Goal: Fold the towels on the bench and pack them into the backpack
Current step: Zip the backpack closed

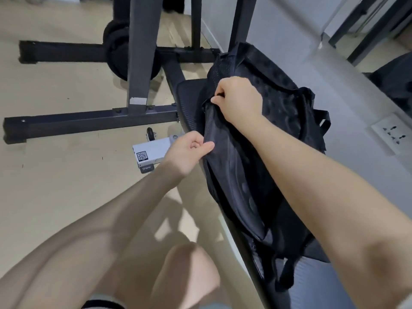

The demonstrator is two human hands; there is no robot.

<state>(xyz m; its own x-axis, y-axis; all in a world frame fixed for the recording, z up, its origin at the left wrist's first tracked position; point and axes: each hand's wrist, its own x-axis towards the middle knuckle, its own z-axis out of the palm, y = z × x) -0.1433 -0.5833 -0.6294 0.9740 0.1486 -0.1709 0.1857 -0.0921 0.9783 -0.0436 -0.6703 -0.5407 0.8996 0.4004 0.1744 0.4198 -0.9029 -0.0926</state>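
Black backpack (278,121) lay on its side along the bench (323,284), covering most of the pad's far end, w/ straps hanging off the near part of the bag toward the bench's near edge. Left hand (189,152) pinched the fabric at the bag's left edge, thumb and fingers closed on the black cloth by the zip line. Right hand (238,99) was curled at the bag's upper left, fingertips clamped on something small there, prob. the zipper pull, though it was too dark to tell for sure. No towel was visible; the bag's inside was hidden. Left of the bench, on the floor (55,186), stood a dark rack frame (93,121) w/ a weight plate (120,54) behind it, and a white box w/ a QR label (151,152) sat just beside the bench's left edge. A wall socket (392,134) showed at right.
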